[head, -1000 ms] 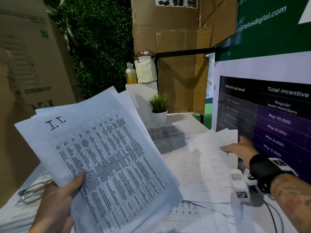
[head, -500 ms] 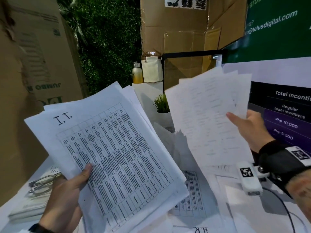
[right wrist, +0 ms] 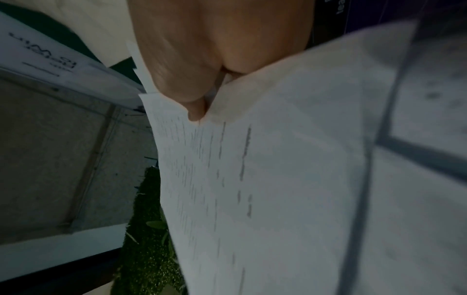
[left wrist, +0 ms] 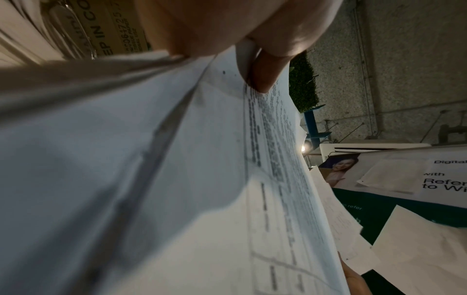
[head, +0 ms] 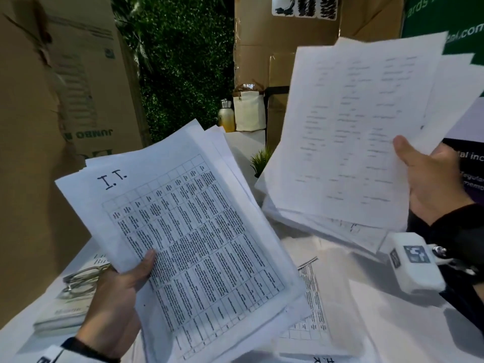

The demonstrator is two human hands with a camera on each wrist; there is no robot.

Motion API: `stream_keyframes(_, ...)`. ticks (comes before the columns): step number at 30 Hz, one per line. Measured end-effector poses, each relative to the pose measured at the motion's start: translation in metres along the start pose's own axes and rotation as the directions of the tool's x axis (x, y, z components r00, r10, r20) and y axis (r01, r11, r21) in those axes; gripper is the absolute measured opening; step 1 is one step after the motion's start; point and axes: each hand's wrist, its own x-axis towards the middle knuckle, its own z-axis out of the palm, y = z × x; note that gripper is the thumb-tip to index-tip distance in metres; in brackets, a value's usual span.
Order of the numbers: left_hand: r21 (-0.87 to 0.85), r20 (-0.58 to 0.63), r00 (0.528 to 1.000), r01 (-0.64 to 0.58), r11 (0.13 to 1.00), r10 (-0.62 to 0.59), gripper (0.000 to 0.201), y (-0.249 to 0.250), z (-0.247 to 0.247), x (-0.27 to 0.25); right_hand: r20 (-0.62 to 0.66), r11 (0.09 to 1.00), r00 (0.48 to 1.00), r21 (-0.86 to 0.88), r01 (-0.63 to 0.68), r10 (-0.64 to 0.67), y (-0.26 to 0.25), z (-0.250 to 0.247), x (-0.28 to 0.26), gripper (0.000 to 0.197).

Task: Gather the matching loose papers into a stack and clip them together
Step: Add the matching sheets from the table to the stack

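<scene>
My left hand (head: 117, 297) grips a stack of printed sheets (head: 188, 237) whose top page is marked "I.T." and carries a table; its thumb lies on the page's lower left. In the left wrist view that stack (left wrist: 177, 179) fills the picture under the thumb (left wrist: 262, 69). My right hand (head: 429, 184) holds a second bunch of papers (head: 348, 132) raised above the table, showing their faint back sides. The right wrist view has these papers (right wrist: 290, 189) pinched at the edge by the thumb (right wrist: 194, 111). More loose printed sheets (head: 314, 318) lie on the white table (head: 408, 323).
A pair of glasses (head: 81, 279) rests on a book (head: 62, 310) at the table's left. A small potted plant (head: 259, 161), a bottle (head: 225, 116) and a white bag (head: 248, 111) stand behind. Cardboard boxes (head: 65, 106) rise at left and back; a printed poster (head: 468, 158) stands at right.
My right hand has lifted its bunch of papers off the table and raised it up and to the right. The left hand keeps the "I.T." stack held in about the same place.
</scene>
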Motion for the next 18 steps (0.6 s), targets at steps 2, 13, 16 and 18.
stream_keyframes(2,-0.035,0.045,0.998,0.036,0.999,-0.034,0.016,0.001,0.004,-0.002,0.129,0.996,0.988,0.01,-0.087,0.085,0.003,0.006,-0.01,0.022)
stream_keyframes(13,-0.138,0.192,0.972,0.165,0.977,-0.137,0.078,0.002,0.011,-0.002,0.376,0.966,0.899,-0.204,-0.156,0.225,0.025,0.045,-0.058,0.022)
stream_keyframes(16,-0.111,0.24,0.959,0.183,0.977,-0.152,0.051,0.005,0.019,-0.007,0.479,0.944,0.818,-0.237,-0.228,0.318,0.02,0.057,-0.083,0.01)
stream_keyframes(18,-0.087,0.239,0.956,0.197,0.977,-0.171,0.042,0.005,0.025,-0.008,0.56,0.921,0.731,-0.248,-0.301,0.389,0.02,0.065,-0.101,0.011)
